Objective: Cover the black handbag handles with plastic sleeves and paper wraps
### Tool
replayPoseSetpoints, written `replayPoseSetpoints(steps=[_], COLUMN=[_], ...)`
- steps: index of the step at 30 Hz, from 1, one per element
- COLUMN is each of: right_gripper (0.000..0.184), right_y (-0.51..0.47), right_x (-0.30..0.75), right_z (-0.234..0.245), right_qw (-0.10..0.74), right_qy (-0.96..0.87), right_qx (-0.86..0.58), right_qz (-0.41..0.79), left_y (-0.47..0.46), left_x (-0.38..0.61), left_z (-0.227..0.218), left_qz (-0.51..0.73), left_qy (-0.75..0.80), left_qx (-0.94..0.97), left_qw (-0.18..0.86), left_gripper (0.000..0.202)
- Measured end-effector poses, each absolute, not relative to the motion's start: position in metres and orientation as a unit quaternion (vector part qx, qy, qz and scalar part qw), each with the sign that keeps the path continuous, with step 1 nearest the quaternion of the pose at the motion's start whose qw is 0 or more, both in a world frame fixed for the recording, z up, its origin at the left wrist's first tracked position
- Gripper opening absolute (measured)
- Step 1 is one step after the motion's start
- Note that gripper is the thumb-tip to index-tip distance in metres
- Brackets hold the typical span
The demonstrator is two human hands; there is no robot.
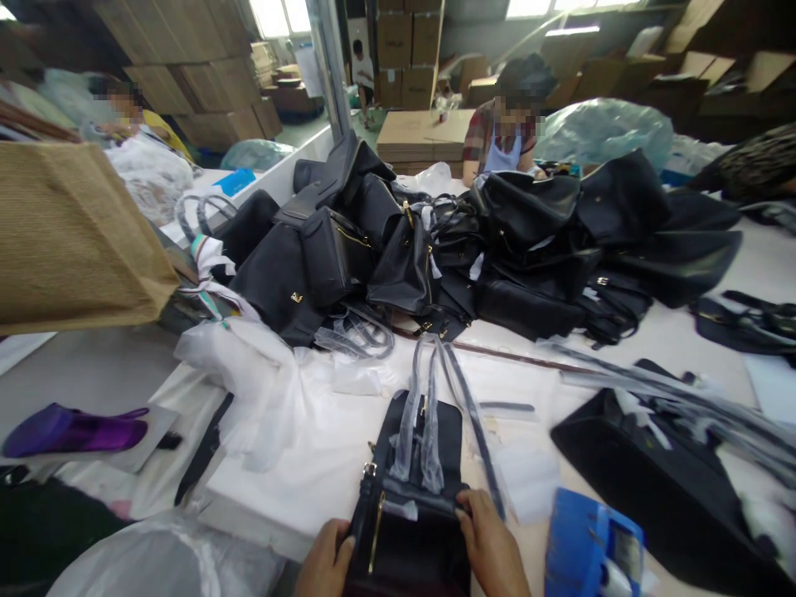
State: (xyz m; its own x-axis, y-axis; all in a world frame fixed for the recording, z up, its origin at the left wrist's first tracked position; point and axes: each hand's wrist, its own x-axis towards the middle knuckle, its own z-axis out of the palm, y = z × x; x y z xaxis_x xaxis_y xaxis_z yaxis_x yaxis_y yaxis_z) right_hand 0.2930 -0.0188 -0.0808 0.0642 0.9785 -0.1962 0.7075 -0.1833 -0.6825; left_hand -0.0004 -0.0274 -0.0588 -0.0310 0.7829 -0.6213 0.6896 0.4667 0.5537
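Observation:
A black handbag [429, 543] with a gold zip lies in front of me at the table's near edge. Its handles [407, 435], wrapped in clear plastic, stretch away from me over the open flap. My left hand [327, 560] grips the bag's left side, thumb on top. On the opposite side, my right hand [488, 539] holds the edge between thumb and fingers. Parts of the fingers of both hands are hidden beneath the bag. A small white wrapped tab [400, 509] sits beside the zip.
Black bags [342, 249] are heaped across the table's middle. At right are a blue device [590, 543] and a large black bag [659, 481]. A tan woven bag [75, 236] and a purple pouch [80, 431] are on the left. A co-worker [507, 124] sits opposite.

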Motion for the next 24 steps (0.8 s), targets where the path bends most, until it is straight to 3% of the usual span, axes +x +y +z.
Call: replayPoseSetpoints(steps=[9, 14, 20, 24], right_gripper=[0.02, 0.017, 0.035, 0.027], right_y=[-0.017, -0.016, -0.023, -0.02], right_x=[0.29, 0.299, 0.334, 0.363], right_z=[-0.085, -0.074, -0.072, -0.078], right_qw=[0.24, 0.207, 0.066, 0.042], right_qy=[-0.581, -0.571, -0.539, -0.571], right_qx=[-0.707, -0.724, -0.815, -0.817], right_qz=[0.324, 0.327, 0.201, 0.066], left_y=[-0.014, -0.015, -0.013, -0.012], left_x=[-0.009, -0.019, -0.027, -0.03], left_z=[-0.075, -0.084, -0.083, -0.087], left_qz=[0.035, 0.038, 0.037, 0.048], left_qy=[0.656, 0.628, 0.638, 0.638], left_qx=[0.553, 0.572, 0.57, 0.571], left_qw=[0.513, 0.527, 0.517, 0.515], left_gripper=[0.025, 0.026, 0.019, 0.018])
